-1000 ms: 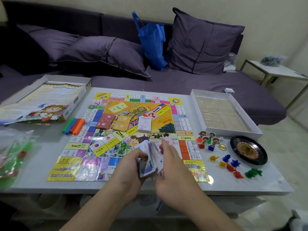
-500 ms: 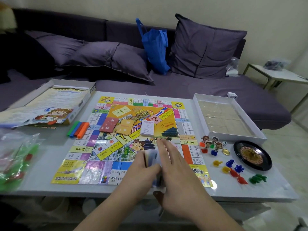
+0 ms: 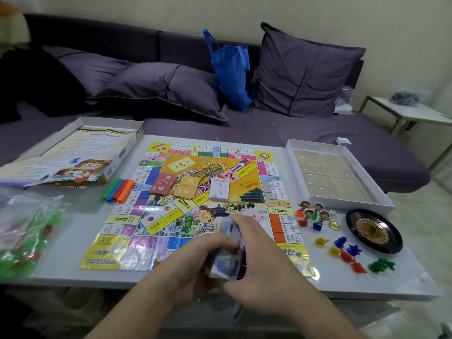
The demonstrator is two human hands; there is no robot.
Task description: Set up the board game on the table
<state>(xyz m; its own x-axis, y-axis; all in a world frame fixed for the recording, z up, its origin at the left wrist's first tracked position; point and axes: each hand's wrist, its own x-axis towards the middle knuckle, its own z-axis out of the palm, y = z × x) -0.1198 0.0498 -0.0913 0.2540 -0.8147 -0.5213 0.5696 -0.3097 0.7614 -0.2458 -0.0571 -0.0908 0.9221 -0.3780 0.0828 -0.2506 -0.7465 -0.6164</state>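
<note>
**Board laid out, both hands on the money stack**

The game board [image 3: 205, 204] lies flat in the middle of the table [image 3: 80, 209]. At about 2 o'clock from it sits the white box tray [image 3: 381, 192], open side up, with a clear moulded insert inside whose compartments look bare. At 10 o'clock the box lid [image 3: 127, 143] lies upturned, holding a printed rule sheet [image 3: 73, 157] with a cartoon figure that spills over its near edge. At 9 o'clock, at the table's left edge, a clear plastic bag [image 3: 22, 231] holds green and red small pieces, blurred.

On the board's centre lie three decks: a red card deck [image 3: 163, 183], an orange card deck [image 3: 188, 190] touching it, and a white card deck [image 3: 219, 189] just to the right. Four coloured bars [image 3: 118, 189] lie side by side off the board's left edge.

At 3 o'clock stand cardboard character pawns [image 3: 311, 214] on coloured bases, with a white die [image 3: 332, 212] and a gold token [image 3: 334, 225] beside them. A black roulette wheel [image 3: 374, 231] sits further right. Near it at 4 o'clock are small plastic figures [image 3: 347, 253] in yellow, blue, red and green.

The left hand [image 3: 193, 267] curls round a stack of play money [image 3: 226, 253] over the board's near edge at 6 o'clock, thumb on top. The right hand [image 3: 261, 260] lies over the stack's right side, fingers mostly extended along its far end, palm against the notes; how tightly it grips cannot be told.
</note>
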